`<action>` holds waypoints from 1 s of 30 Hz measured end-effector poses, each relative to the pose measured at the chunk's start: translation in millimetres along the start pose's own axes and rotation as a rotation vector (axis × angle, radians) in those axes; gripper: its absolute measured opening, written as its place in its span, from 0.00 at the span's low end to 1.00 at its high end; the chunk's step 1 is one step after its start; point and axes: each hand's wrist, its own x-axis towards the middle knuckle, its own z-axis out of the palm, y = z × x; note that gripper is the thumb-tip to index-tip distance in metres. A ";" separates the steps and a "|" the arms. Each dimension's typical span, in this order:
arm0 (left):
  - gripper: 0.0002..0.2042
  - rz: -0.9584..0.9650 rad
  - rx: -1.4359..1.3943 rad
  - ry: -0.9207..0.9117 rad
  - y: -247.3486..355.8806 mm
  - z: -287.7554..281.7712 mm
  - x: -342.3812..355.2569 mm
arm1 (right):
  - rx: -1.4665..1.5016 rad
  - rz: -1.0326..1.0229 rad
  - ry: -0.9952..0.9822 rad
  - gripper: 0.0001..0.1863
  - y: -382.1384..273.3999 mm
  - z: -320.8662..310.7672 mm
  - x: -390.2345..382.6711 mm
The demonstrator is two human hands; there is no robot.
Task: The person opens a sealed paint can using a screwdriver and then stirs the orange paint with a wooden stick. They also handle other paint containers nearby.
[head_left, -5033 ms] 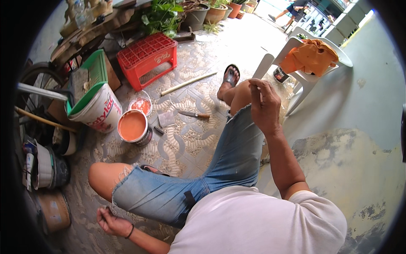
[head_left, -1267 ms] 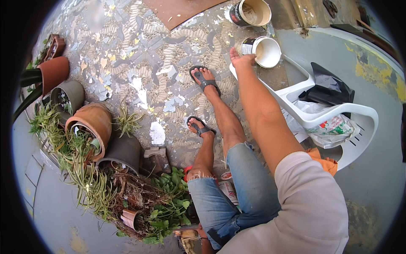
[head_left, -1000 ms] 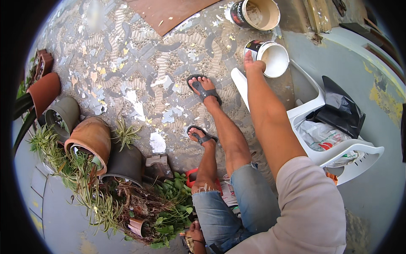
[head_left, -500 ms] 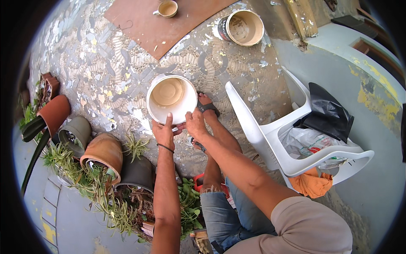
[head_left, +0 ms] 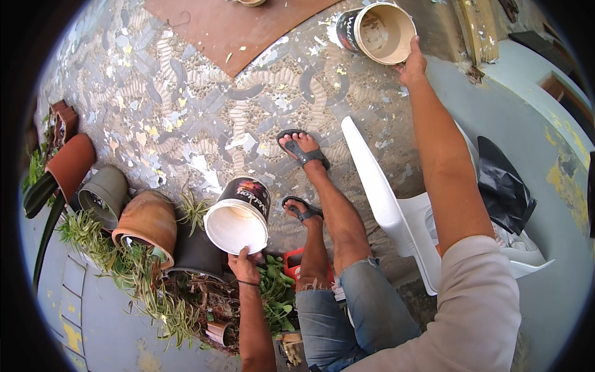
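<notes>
My left hand (head_left: pixel 245 268) grips the near rim of a black-labelled bucket with a white inside (head_left: pixel 234 228), tilted so its mouth faces me, beside the potted plants. At the far right, my outstretched right hand (head_left: pixel 413 65) has its fingers on the rim of a second bucket (head_left: pixel 379 36). That one is black outside, with a beige-stained inside. Its base points away to the left, toward the brown board.
A brown board (head_left: pixel 242 31) lies at the back on the patterned stone floor, with paint flakes scattered around. Potted plants (head_left: pixel 145 223) line the left. A white plastic chair (head_left: pixel 396 217) holding bags stands at right. My sandalled feet (head_left: pixel 304 149) are mid-floor.
My right hand has let go of the first bucket and reached far right to the second one. My left hand has drawn the first bucket nearer and tilted it.
</notes>
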 end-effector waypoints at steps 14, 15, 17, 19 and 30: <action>0.22 -0.158 0.098 0.048 -54.9 -24.4 -77.4 | -0.916 -0.650 -0.024 0.25 -41.1 5.6 41.5; 0.23 -0.151 0.096 0.035 -52.8 -23.3 -77.1 | -0.936 -0.734 -0.068 0.25 -46.2 8.2 43.7; 0.24 -0.137 0.096 0.003 -49.0 -21.4 -73.9 | -1.063 -0.740 -0.087 0.26 -60.2 15.3 58.9; 0.24 -0.120 0.103 -0.004 -44.7 -13.9 -71.6 | -1.129 -0.732 -0.112 0.27 -69.0 19.1 68.7; 0.23 -0.127 0.115 -0.035 -41.9 2.5 -69.3 | -1.182 -0.413 -0.153 0.28 -68.3 4.7 83.3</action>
